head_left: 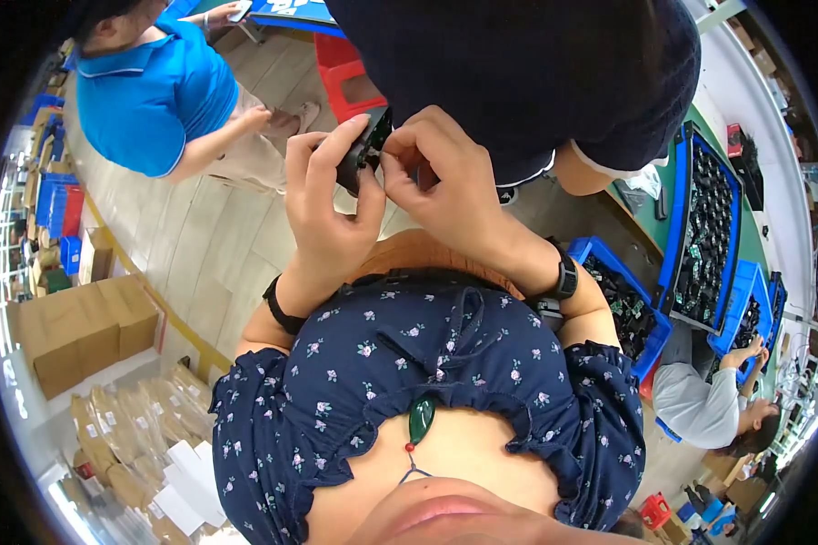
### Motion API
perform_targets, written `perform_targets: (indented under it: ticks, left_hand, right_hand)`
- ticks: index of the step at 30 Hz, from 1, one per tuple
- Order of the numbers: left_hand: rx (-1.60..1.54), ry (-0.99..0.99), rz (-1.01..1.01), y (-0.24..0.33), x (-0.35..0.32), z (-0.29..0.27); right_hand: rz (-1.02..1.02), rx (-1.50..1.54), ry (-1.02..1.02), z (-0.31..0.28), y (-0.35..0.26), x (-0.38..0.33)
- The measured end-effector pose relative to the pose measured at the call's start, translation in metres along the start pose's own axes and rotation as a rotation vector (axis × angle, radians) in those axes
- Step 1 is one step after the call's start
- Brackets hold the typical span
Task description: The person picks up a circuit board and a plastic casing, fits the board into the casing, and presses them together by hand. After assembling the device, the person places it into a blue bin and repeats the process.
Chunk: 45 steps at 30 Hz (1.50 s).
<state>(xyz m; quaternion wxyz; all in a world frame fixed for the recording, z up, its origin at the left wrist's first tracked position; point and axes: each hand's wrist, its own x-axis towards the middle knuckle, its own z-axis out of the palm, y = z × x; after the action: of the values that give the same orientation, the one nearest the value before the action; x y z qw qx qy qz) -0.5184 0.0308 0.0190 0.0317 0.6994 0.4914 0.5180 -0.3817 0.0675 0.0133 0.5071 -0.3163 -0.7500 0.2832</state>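
Note:
Held up in front of me is a small black plastic housing with its open side facing right. Parts that look like a green circuit board show inside it, too small to make out well. My left hand is closed round the housing, fingers along its outer side and thumb at the lower edge. At the open side, the thumb and index finger of my right hand pinch together and touch the inner parts. Whatever sits between those fingertips is hidden.
A person in dark clothing stands close ahead, another in a blue shirt at far left. On the right, a blue-edged tray and a blue bin hold many black parts. Cardboard boxes stand at left; a red stool is ahead.

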Motion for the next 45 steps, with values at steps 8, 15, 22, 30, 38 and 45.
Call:
perform_targets:
  ticks: [8, 15, 22, 30, 38, 45]
  left_hand:
    - [-0.048, -0.031, -0.024, -0.002, -0.002, -0.004]
    - [-0.278, -0.088, -0.184, 0.004, -0.007, -0.012]
    - [-0.258, -0.086, -0.187, -0.005, -0.011, -0.004]
    - [-0.470, -0.106, -0.354, -0.006, -0.020, -0.011]
    - [-0.637, -0.054, -0.522, -0.024, -0.041, 0.002]
    - [-0.371, 0.015, -0.431, -0.027, -0.039, 0.006]
  right_hand:
    - [-0.070, 0.018, 0.022, 0.004, 0.006, 0.003]
    - [-0.265, -0.160, 0.083, 0.008, 0.011, -0.001]
    - [-0.327, -0.200, 0.042, 0.011, 0.017, -0.001]
    - [-0.216, -0.025, -0.107, 0.008, 0.028, -0.009]
    - [-0.057, 0.105, -0.298, 0.011, 0.038, -0.011]
    - [-0.017, 0.172, -0.282, 0.024, 0.048, -0.013]
